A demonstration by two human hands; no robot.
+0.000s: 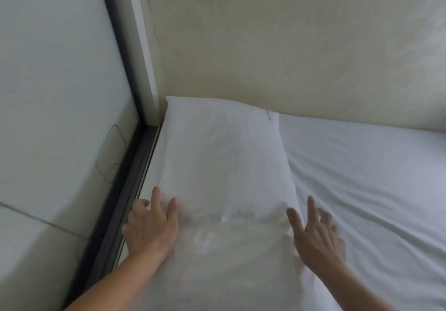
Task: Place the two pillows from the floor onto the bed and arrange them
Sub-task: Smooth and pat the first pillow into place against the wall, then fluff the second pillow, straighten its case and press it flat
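I see one white pillow [224, 156] lying flat on the bed [374, 178], stretching away from both hands toward the cream wall [277, 45] ahead. Its far end touches that wall, and its left long edge runs along the dark frame [125, 202] that borders the bed on my left side. Only this one pillow shows in my view.

My left hand [150, 224] rests on the pillow's near-left corner, palm down, fingers spread and flat on the fabric, with the thumb side hanging over the edge next to the dark frame. Nothing is pinched; the hand simply presses the cloth. The forearm comes in from the lower left corner.

My right hand [316, 233] sits at the pillow's near-right edge, where the pillow meets the white sheet. Its fingers are spread and open, the index finger pointing away from me along that edge. The picture is blurred around this hand, so I cannot tell whether the palm touches the pillow or hovers just above it.

Between the two hands the pillowcase is rumpled and blurred. To the right of the right hand the sheet lies wrinkled, with creases fanning away. Left of the left hand, beyond the frame, is a pale panel [55, 93].
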